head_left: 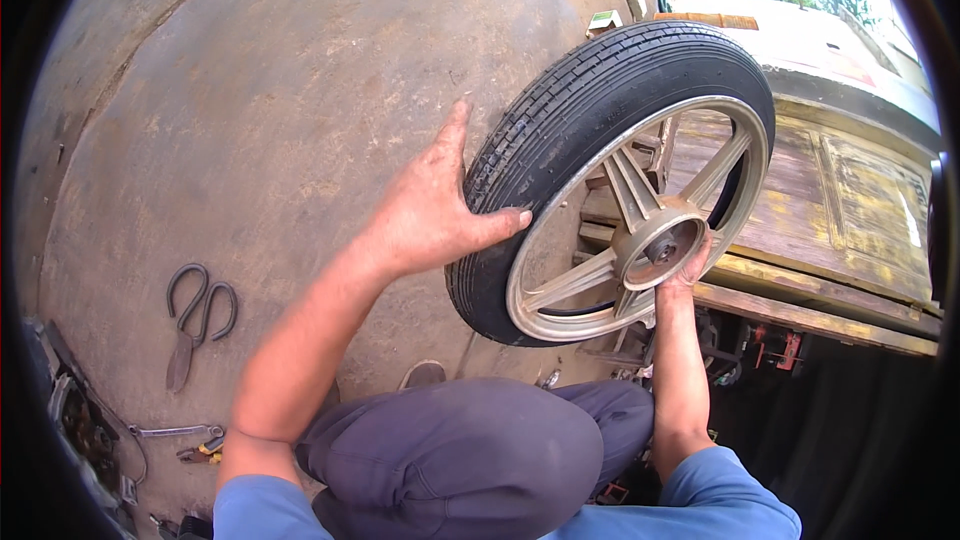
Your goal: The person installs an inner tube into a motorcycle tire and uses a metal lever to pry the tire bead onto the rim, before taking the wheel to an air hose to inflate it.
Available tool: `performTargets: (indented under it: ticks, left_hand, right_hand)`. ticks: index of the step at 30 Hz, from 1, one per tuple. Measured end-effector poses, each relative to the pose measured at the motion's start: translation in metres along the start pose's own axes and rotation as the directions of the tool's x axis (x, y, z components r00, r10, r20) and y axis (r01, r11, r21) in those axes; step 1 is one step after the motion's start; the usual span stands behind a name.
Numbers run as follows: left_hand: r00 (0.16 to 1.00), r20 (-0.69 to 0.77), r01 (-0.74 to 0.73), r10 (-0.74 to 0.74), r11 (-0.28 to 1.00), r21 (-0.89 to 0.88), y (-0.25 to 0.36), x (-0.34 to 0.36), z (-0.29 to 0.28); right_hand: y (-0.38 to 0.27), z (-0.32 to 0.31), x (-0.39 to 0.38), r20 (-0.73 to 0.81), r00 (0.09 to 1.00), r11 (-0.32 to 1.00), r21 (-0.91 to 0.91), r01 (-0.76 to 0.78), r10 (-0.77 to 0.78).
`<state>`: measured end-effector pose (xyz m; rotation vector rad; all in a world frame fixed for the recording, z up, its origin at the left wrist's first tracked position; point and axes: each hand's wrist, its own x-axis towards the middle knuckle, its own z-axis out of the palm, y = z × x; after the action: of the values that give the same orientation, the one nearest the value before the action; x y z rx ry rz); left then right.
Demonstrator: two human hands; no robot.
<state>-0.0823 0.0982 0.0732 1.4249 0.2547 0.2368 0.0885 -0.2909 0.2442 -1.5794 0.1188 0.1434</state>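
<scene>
A motorcycle wheel (pixel 640 165) with a black grooved tyre (pixel 590 95) and a pale cast-spoke rim is held up, tilted, in front of my knees. My right hand (pixel 690 265) grips it low by the hub (pixel 660 245); part of that hand is hidden behind the wheel. Against the tyre's left side lies my left hand (pixel 425 210), open. Its thumb stretches over the sidewall toward the rim, and one finger points up beside the tread. The other fingers of this hand are not clearly visible.
Large black-handled shears (pixel 195 320) lie on the concrete floor at left. Near them are a wrench (pixel 178 431) and yellow-handled pliers (pixel 203 452). At right stands a worn wooden cabinet (pixel 840 200). A small box (pixel 603 22) sits beyond the tyre.
</scene>
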Motion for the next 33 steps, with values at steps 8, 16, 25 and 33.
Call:
performTargets:
  ticks: [8, 16, 25, 33]
  left_hand:
    - [0.985, 0.164, -0.020, 0.046, 0.988, -0.153, -0.024, -0.040, 0.007]
    - [0.985, 0.166, 0.079, -0.050, 0.981, -0.176, -0.004, -0.053, 0.003]
    - [1.000, 0.008, 0.018, -0.017, 0.994, -0.109, 0.003, -0.064, 0.005]
    - [0.999, 0.034, -0.029, 0.033, 0.994, -0.106, -0.013, -0.059, -0.010]
  right_hand:
    - [0.014, 0.000, -0.012, 0.024, 0.991, 0.990, 0.051, -0.135, 0.134]
    - [0.011, -0.010, -0.004, -0.039, 0.998, 0.999, -0.012, -0.045, 0.044]
    - [0.008, -0.028, 0.009, 0.370, 0.924, 0.991, 0.056, -0.122, 0.093]
    - [0.010, -0.010, 0.004, 0.204, 0.973, 0.983, 0.130, -0.132, 0.104]
